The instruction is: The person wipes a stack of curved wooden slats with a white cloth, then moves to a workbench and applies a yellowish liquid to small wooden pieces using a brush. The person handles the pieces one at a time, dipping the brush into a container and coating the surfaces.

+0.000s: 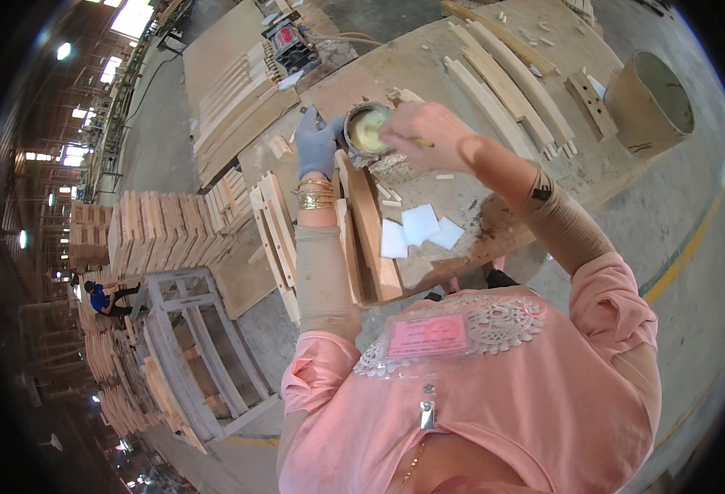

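Note:
My left hand [317, 142], in a grey glove, is at the left side of a round metal can [348, 137]. Its thumb and fingers look spread apart, with the thumb side close against the can. Inside the can is a pale yellow, glue-like paste [370, 130]. Over the can's right rim, my right hand [432, 136] is closed around a slim wooden stick [424, 142]; its far end is hidden by the fingers. Below the can lie white foam squares [419, 224] and short wooden dowels [390, 198].
Long wooden strips [502, 82] lie at the table's far right, near a large bucket [626, 103]. Planks [371, 222] stand along the table's left side. Stacked wooden parts [157, 230] and a grey frame [206, 346] are on the left. A person [103, 298] sits farther away.

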### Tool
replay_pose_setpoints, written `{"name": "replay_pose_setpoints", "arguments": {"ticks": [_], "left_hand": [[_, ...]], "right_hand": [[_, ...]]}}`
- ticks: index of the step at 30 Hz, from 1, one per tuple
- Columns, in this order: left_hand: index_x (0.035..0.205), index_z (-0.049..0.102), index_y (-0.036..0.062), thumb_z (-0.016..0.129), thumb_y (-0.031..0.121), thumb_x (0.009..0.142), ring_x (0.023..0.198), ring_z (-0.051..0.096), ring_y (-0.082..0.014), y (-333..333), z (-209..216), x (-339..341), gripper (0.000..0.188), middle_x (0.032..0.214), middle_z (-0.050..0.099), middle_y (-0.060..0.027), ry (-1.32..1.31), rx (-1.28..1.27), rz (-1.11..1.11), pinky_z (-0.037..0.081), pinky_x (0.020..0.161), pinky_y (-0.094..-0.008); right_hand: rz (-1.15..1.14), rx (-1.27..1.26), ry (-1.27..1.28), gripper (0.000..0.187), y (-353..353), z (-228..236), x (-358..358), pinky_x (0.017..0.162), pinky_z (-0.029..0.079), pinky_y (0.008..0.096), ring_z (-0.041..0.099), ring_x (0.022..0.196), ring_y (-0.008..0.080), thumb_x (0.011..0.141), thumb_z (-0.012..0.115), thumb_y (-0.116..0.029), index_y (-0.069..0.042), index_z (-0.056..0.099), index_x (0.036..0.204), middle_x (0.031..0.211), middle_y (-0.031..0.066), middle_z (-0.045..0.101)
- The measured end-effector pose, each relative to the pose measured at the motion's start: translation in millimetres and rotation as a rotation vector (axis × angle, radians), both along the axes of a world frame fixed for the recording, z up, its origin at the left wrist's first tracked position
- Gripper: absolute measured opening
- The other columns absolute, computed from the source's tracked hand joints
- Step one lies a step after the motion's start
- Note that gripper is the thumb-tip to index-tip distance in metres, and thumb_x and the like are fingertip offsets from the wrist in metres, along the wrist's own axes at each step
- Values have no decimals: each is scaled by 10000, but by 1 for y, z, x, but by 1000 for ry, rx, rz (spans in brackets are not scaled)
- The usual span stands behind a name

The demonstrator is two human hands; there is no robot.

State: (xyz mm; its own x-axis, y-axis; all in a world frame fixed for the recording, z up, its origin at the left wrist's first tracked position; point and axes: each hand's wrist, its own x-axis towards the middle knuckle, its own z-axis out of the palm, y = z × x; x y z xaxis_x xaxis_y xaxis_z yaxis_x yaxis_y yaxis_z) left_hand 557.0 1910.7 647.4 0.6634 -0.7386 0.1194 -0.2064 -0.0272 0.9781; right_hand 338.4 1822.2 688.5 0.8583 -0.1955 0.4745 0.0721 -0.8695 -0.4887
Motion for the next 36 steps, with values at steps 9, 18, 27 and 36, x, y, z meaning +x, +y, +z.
{"name": "replay_pose_setpoints", "arguments": {"ticks": [9,18,27,36], "left_hand": [[818,565,1,712,98,714,567,395,-68,1,0,0,204,626,417,33,13,25,7,343,469,-238],[760,537,11,719,97,721,569,379,-66,0,-5,2,205,622,410,35,-87,47,29,330,479,-239],[790,559,17,710,95,718,544,371,-66,-4,-6,3,184,600,409,34,-87,32,43,333,464,-243],[779,557,12,724,99,704,536,372,-64,-2,-5,8,203,596,406,43,-53,-10,34,327,448,-244]], "right_hand": [[-53,-118,73,220,-4,4,0,729,478,413,600,732,298,881,491,-210,-66,636,800,768,127,633],[-100,-120,253,216,-4,16,-1,688,485,390,602,716,295,866,535,-227,-55,666,854,745,113,641],[-53,-109,157,209,-1,12,-2,700,485,378,602,733,288,863,547,-218,-52,671,837,762,111,642],[33,-111,-26,210,-2,5,6,724,484,369,600,796,255,876,530,-205,-57,674,835,794,88,644]]}}
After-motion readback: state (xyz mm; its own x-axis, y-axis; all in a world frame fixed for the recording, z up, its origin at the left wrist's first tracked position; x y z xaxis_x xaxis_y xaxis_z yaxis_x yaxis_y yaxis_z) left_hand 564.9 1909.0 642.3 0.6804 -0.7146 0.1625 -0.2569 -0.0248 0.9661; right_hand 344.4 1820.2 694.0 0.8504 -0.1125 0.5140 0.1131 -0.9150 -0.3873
